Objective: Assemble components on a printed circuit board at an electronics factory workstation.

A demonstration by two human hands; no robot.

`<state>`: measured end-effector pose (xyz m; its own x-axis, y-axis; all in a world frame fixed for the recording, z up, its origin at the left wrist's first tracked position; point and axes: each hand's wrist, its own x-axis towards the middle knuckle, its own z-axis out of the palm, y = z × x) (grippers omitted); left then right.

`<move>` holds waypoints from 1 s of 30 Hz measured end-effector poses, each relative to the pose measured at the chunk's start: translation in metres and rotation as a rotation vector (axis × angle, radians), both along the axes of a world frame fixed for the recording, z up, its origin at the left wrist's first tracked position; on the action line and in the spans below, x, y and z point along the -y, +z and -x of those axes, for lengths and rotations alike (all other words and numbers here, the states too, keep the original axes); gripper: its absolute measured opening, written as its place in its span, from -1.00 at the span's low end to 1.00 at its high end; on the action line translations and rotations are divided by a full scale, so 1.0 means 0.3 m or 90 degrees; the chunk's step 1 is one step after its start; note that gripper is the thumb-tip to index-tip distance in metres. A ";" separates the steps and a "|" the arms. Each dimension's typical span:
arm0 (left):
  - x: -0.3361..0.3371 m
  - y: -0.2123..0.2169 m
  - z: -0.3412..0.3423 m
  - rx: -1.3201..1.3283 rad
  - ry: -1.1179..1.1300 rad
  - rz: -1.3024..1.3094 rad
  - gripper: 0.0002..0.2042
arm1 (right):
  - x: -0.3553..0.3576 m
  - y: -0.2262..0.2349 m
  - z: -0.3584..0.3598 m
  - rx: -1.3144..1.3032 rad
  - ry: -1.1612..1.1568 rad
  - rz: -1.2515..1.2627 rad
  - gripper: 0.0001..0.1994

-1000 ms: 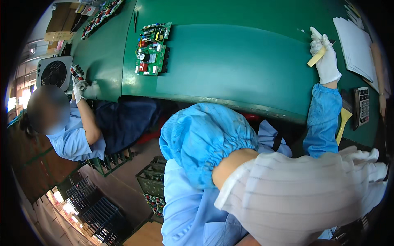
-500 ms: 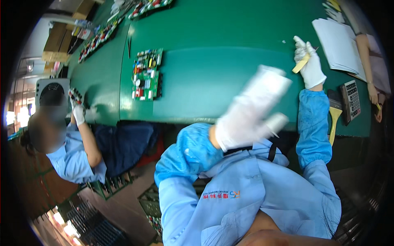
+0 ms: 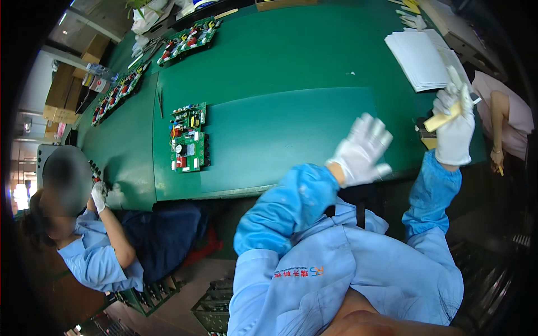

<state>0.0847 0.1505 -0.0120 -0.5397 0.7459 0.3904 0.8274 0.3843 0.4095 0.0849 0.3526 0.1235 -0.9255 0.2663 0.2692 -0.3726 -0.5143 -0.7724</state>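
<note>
My left hand point(image 3: 361, 150), in a white glove, hovers palm-down over the near edge of the green table with its fingers spread and holds nothing. Over at the right, my gloved right hand point(image 3: 457, 131) is closed around a pale yellow flat strip point(image 3: 443, 117), whose exact kind I cannot make out. Behind that hand a brush point(image 3: 429, 141) is mostly hidden on the table. A green circuit board point(image 3: 190, 147) packed with components lies flat to the left of my left hand, well apart from it.
More populated boards lie at the far left, one circuit board point(image 3: 189, 43) nearer the middle and another board point(image 3: 119, 96) beyond the table seam. Tweezers point(image 3: 160, 105) rest near them. White papers point(image 3: 414, 60) lie at the right. A co-worker point(image 3: 101, 241) sits left; another person's arm point(image 3: 499, 120) is at right.
My left hand has moved back from over the table and spread its fingers. My right hand, still holding the yellow strip, has shifted right and nearer. The whole view has also tilted.
</note>
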 end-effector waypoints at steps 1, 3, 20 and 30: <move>-0.043 0.002 -0.055 0.030 -0.094 -0.085 -0.30 | -0.031 0.009 -0.035 -0.010 -0.033 -0.016 -0.59; -0.069 0.082 -0.136 0.275 -0.314 -0.017 -0.39 | -0.040 0.046 -0.101 -0.002 -0.104 -0.033 -0.61; 0.337 0.184 0.068 0.587 -0.116 -0.229 -0.46 | 0.202 -0.256 0.282 0.248 0.086 -0.047 -0.52; 0.744 0.174 0.777 0.799 0.331 -1.005 -0.80 | 0.327 -0.421 0.466 0.284 0.196 -0.044 -0.51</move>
<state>-0.1483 -0.0727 0.0403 -0.9626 -0.0579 -0.2645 -0.1414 -0.7258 0.6732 -0.0548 0.2545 -0.0028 -0.9863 -0.0396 -0.1602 0.1589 -0.4898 -0.8572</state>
